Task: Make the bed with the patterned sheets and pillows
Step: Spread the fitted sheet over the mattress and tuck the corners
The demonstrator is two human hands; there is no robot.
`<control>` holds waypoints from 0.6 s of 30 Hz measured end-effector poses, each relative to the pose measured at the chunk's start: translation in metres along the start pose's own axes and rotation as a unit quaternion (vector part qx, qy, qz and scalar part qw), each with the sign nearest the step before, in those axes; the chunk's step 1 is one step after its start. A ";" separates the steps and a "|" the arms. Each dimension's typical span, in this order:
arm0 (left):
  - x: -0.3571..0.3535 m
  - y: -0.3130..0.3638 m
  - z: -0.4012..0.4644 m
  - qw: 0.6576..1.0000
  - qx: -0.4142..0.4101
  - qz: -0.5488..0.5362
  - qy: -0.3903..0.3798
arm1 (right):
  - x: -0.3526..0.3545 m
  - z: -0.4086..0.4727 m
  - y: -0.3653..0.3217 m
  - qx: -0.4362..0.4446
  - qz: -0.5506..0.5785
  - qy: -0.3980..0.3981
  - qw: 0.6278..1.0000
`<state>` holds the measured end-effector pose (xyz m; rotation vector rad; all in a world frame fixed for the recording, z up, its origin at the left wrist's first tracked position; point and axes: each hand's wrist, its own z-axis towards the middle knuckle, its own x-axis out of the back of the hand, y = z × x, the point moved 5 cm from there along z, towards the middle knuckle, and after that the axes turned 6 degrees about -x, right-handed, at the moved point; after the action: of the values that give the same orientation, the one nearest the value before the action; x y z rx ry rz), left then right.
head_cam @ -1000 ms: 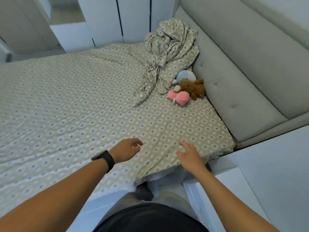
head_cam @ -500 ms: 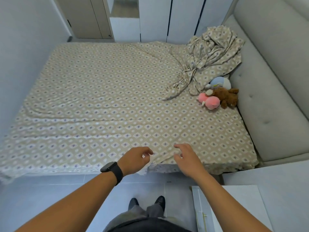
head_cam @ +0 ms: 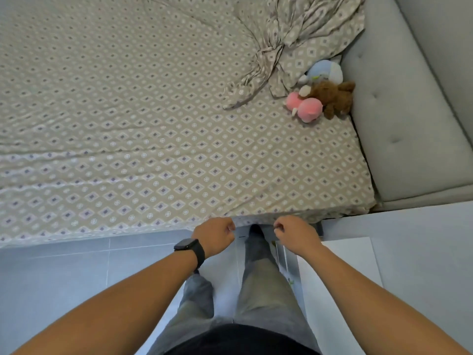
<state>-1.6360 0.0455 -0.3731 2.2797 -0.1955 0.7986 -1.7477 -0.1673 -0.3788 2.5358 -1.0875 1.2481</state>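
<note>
Nearest: two forearms reaching forward over grey trousers, a black watch (head_cam: 189, 248) on the left wrist. Left hand (head_cam: 213, 237) and right hand (head_cam: 294, 237) side by side at the near edge of the bed, both with fingers curled, each seemingly pinching the hem of the sheet (head_cam: 158, 139) where it hangs over the mattress side; exact hold partly hidden by the knuckles. One dark shoe tip between the hands, on a pale tiled floor (head_cam: 51, 278). One white cabinet top (head_cam: 340, 272) just right of the right arm.

Beyond the hands: one sheet, beige with rows of small diamonds and white rings, spread across the whole mattress, mostly flat, with long shallow creases running across the left half and small puckers at the near edge.

Farther, toward the right: three soft toys bunched together on the sheet, touching the grey padded headboard (head_cam: 409, 124) — one pink (head_cam: 305, 106), one brown (head_cam: 332, 97), one pale blue (head_cam: 326, 73).

Farthest: one crumpled cloth (head_cam: 294, 34) in the same pattern, twisted and heaped at the far right corner, one tail trailing down toward the toys.
</note>
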 end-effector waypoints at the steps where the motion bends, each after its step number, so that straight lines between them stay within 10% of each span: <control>1: -0.007 0.001 0.013 1.000 0.018 0.001 0.000 | -0.002 0.014 0.012 -0.001 -0.010 -0.009 1.000; 18: -0.206 -0.093 0.282 0.986 0.124 0.099 -0.045 | -0.140 0.310 0.145 0.116 -0.147 -0.025 0.982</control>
<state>-1.6292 -0.0907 -0.7080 2.5635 -0.3872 0.8620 -1.6973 -0.3176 -0.7133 2.7802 -0.5704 1.2986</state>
